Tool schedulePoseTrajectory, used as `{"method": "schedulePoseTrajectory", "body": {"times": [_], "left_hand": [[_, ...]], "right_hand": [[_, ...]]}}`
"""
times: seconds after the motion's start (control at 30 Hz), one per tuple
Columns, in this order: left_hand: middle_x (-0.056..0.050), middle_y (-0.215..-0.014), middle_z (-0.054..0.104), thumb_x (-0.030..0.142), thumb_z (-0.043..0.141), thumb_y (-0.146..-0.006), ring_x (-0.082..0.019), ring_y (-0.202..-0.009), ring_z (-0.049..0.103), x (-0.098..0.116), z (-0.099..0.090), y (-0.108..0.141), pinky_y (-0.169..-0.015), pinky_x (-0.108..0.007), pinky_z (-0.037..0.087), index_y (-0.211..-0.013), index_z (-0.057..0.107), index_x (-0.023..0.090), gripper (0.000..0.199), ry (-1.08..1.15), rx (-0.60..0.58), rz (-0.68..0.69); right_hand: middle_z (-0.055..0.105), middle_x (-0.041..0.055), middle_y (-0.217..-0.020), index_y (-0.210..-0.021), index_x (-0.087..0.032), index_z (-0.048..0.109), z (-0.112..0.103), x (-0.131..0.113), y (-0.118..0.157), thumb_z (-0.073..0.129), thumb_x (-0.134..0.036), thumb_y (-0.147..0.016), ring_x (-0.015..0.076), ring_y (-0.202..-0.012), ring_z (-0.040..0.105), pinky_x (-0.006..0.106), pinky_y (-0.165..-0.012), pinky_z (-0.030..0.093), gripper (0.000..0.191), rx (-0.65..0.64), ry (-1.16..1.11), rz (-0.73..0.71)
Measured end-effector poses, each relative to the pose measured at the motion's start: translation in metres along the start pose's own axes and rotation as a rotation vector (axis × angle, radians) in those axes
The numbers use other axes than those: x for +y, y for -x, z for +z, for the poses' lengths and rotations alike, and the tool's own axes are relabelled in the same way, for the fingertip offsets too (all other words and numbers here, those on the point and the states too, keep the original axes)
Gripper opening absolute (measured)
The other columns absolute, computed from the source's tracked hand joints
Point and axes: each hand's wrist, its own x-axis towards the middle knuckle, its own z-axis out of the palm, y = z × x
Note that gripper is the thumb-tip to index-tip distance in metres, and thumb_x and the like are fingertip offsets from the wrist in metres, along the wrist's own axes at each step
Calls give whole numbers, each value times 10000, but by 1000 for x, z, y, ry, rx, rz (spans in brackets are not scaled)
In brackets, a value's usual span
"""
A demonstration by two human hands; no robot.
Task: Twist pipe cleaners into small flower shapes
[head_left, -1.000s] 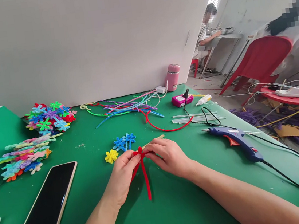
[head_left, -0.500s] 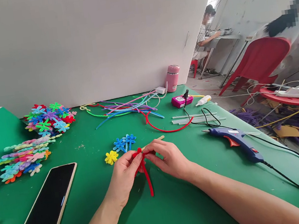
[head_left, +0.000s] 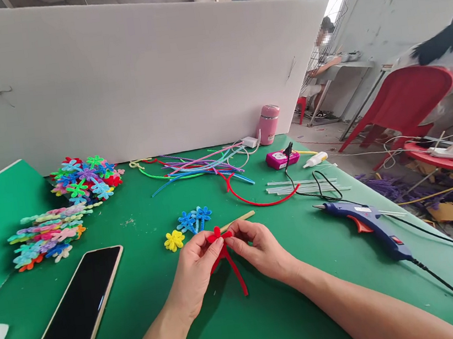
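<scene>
A red pipe cleaner, partly bent into petal loops at its top, is pinched between both hands over the green table. My left hand closes thumb and finger on its left side. On the right side, the thumb and fingers of my right hand grip the loops. Two red tails hang below. A thin pale stick lies just beyond my right fingers. Near my left hand are a yellow pipe-cleaner flower and some blue pipe-cleaner flowers.
A blue glue gun with its cord lies right, near clear glue sticks. Loose pipe cleaners and a pink bottle are at the back. Finished flowers and a phone occupy the left.
The red loops have been spread apart at the top and now show as petals. A second tail shows below. The whole view has shifted slightly, with things appearing lower and further right.
</scene>
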Motion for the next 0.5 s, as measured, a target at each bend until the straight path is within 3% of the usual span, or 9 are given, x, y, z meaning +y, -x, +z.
{"method": "schedulePoseTrajectory", "body": {"times": [0.23, 0.33, 0.5], "left_hand": [[33, -628, 559, 293, 614, -699, -117, -644, 511, -4, -1, 1, -617, -211, 399, -706, 601, 177, 117, 102, 16, -5], [27, -665, 582, 291, 599, -721, -120, -678, 526, -5, 0, 1, -651, -221, 407, -754, 601, 184, 112, 162, -19, -26], [18, -665, 581, 286, 554, -769, -102, -639, 520, -4, 0, 1, -641, -217, 413, -773, 584, 169, 122, 87, -68, 12]], "right_hand": [[433, -35, -563, -665, -158, 483, 0, -1, 2, 473, -250, -788, 75, -510, 358, 188, -455, 319, 153, -8, 129, -15], [434, -35, -567, -668, -160, 473, 1, 0, 2, 475, -275, -797, 74, -510, 365, 189, -463, 332, 173, -17, 48, -1], [517, -11, -645, -738, -167, 474, 6, 4, 2, 477, -353, -810, 94, -575, 498, 219, -553, 431, 200, -50, -200, 56]]}}
